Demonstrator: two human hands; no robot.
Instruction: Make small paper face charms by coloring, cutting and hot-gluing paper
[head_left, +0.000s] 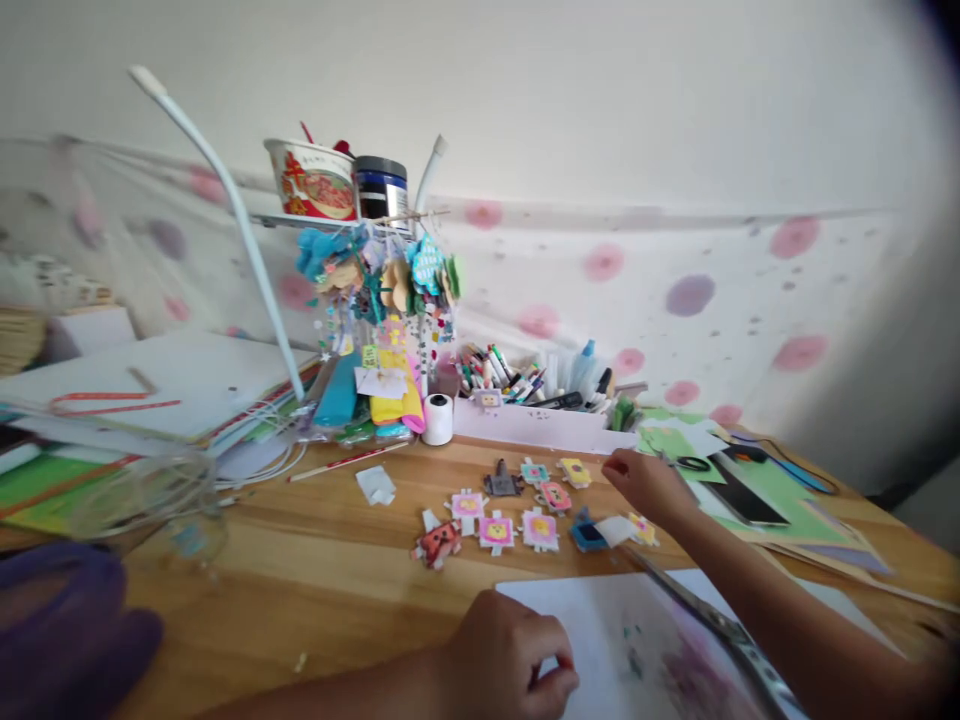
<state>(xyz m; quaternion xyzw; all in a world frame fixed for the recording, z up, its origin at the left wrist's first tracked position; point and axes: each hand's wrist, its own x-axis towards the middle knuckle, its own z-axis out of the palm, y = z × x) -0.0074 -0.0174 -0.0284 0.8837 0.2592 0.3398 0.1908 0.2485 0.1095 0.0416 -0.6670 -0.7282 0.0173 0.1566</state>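
Observation:
My left hand is at the front, over the left edge of a white sheet with purple and dark smudges. Its fingers are curled; a small white patch shows inside the curl, and I cannot make out what it is. My right hand is farther back, its fingers bent down beside the small paper cutouts. What it holds, if anything, is hidden. Nearest to it are a yellow cutout and a blue one with a white flap. More cutouts, such as a pink one and a red one, lie to the left.
A long grey metal strip crosses the sheet under my right forearm. Black-handled scissors and a dark phone-like slab lie on green papers at right. Behind stand a pen box and a thread spool. Coiled cord is at left.

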